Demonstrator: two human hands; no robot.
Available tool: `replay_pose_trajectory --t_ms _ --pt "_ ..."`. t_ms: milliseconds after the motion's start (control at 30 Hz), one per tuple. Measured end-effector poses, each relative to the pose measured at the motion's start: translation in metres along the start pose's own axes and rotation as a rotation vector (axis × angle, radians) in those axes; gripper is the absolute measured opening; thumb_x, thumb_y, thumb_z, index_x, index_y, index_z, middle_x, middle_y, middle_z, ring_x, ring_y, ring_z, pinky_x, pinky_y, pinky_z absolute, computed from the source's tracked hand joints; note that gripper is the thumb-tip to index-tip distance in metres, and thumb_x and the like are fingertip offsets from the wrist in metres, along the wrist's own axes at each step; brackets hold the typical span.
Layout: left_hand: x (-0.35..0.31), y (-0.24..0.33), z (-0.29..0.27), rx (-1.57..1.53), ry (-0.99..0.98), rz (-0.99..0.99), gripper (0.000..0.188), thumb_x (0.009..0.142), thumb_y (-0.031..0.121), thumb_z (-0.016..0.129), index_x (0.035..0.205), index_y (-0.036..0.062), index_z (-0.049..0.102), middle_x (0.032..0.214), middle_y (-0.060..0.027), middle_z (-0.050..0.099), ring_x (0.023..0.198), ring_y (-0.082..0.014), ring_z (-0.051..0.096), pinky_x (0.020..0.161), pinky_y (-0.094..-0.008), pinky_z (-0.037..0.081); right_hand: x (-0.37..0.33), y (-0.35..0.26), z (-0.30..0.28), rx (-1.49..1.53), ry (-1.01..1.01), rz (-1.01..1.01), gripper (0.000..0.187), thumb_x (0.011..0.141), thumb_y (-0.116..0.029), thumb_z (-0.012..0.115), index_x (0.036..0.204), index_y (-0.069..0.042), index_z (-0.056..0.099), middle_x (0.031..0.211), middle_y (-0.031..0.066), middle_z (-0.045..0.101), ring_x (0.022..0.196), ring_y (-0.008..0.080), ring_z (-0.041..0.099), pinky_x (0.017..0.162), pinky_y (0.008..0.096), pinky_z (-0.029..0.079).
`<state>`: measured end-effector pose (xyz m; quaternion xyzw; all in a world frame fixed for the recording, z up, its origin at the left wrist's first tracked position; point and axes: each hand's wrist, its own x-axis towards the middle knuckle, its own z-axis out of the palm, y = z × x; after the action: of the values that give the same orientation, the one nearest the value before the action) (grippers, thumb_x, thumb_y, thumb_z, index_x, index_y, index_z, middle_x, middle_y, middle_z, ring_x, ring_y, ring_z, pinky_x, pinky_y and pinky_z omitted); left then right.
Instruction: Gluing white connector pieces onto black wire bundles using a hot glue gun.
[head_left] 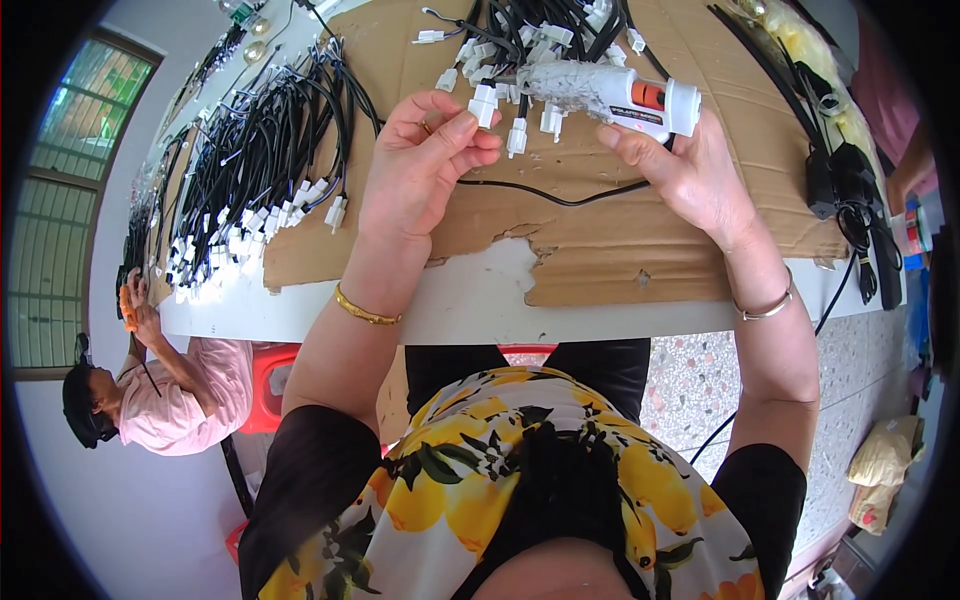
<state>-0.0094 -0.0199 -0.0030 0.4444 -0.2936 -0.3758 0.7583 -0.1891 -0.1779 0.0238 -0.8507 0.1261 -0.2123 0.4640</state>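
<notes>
Between the thumb and fingers of my left hand (428, 150) is a small white plug connector (483, 104), pinched upright over the cardboard. My right hand (692, 175) is wrapped around a white hot glue gun (590, 90) with an orange-red switch and clumps of dried glue on its body. The gun points left, and its nozzle is right beside the connector; whether they touch, I cannot tell. Behind the gun lies a heap of black cables (515, 22) with white connectors on their ends. A black cord (570, 202) curves over the cardboard below the gun.
A torn cardboard sheet (640, 275) covers much of the white table (470, 305). At left lies a big bundle of black cables (270, 140) with white connectors. Black adapters (838, 180) and coiled leads are at right. A person in pink (190, 400) holds an orange tool at far left.
</notes>
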Motion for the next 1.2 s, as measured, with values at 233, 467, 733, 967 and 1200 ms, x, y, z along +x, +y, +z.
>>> replay_pose_trajectory --t_ms 233,467,733,967,1200 --pt "-0.001 -0.002 -0.001 -0.006 -0.026 0.016 0.009 0.082 0.002 0.053 0.091 0.0013 0.057 0.088 -0.0124 0.06 0.075 -0.0189 0.059 0.068 -0.0301 0.05 0.001 -0.005 -0.001 -0.042 -0.029 0.056 0.032 0.081 -0.016 0.06 0.104 0.004 0.051 0.087 0.008 0.062 0.084 0.011 0.057 0.07 0.0228 0.046" --pt "-0.002 -0.003 0.006 0.092 0.007 0.039 0.01 0.082 0.002 0.054 0.09 0.0001 0.059 0.088 -0.0103 0.06 0.074 -0.0169 0.059 0.068 -0.0282 0.05 0.002 0.001 0.0 -0.039 -0.002 0.044 0.03 0.081 -0.013 0.059 0.103 0.005 0.051 0.086 0.0077 0.062 0.081 0.0101 0.056 0.069 0.0228 0.045" --pt "-0.004 -0.005 0.007 0.274 0.013 0.105 0.011 0.081 0.001 0.054 0.09 -0.0018 0.059 0.081 -0.0074 0.06 0.072 -0.0151 0.059 0.067 -0.026 0.05 0.002 -0.002 0.001 -0.048 -0.021 0.055 0.027 0.08 -0.01 0.059 0.101 0.006 0.051 0.085 0.0075 0.062 0.078 0.0085 0.055 0.067 0.0216 0.045" --pt "-0.003 -0.003 0.009 0.24 0.024 0.104 0.014 0.076 0.0 0.06 0.09 -0.0009 0.059 0.08 -0.007 0.06 0.071 -0.0127 0.059 0.066 -0.024 0.049 0.002 -0.003 0.001 -0.04 -0.015 0.02 0.028 0.08 -0.012 0.06 0.1 0.006 0.052 0.082 0.006 0.061 0.076 0.0079 0.054 0.066 0.0214 0.045" --pt "-0.002 0.0 0.011 0.265 0.094 0.056 0.009 0.075 0.0 0.061 0.08 0.0006 0.055 0.079 -0.0074 0.06 0.068 -0.0108 0.058 0.063 -0.022 0.049 0.002 0.001 0.0 -0.051 -0.014 -0.008 0.029 0.081 -0.012 0.058 0.103 0.006 0.051 0.085 0.0074 0.061 0.081 0.0106 0.057 0.07 0.023 0.046"
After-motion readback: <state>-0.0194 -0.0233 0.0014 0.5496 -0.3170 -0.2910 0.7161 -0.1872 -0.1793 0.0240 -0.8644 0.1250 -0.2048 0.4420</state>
